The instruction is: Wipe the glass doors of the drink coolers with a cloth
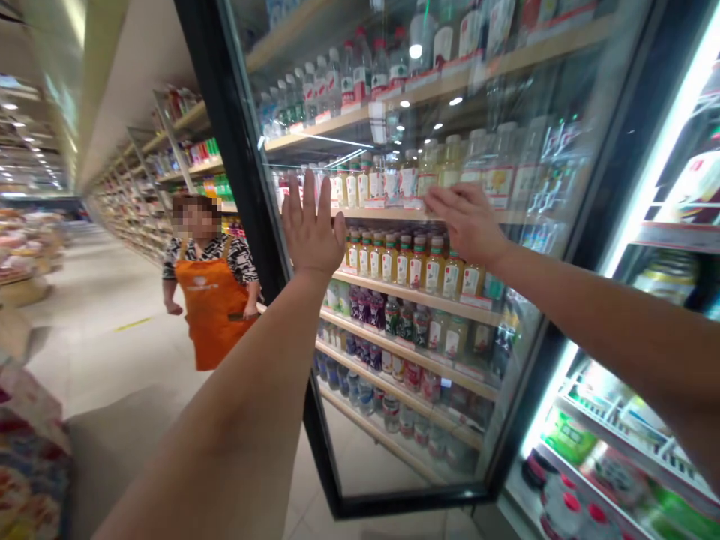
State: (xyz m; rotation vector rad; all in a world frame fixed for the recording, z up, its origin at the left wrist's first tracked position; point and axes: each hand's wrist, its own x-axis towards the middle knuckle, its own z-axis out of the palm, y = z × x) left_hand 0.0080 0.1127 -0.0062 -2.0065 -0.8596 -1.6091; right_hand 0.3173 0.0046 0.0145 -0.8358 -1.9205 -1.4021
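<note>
A glass cooler door (pixel 413 501) with a black frame stands swung out in front of me. My left hand (pixel 313 232) is raised flat against or just before the glass near its left frame, fingers spread and holding nothing. My right hand (pixel 468 223) is at the middle of the pane, palm toward the glass. Its fingers stretch to the left, close together, and no object shows in it. Whether either palm actually touches the glass I cannot tell. Through the pane, rows of yellow juice bottles (pixel 403 264) show behind both hands.
To the right, the lit cooler interior (pixel 652 247) holds drinks, green packs (pixel 568 436) and red-capped bottles (pixel 569 504). A person in an orange apron (pixel 211 311) stands left of the door. Long shelves (pixel 188 112) line the aisle, with a display (pixel 31 457) at lower left.
</note>
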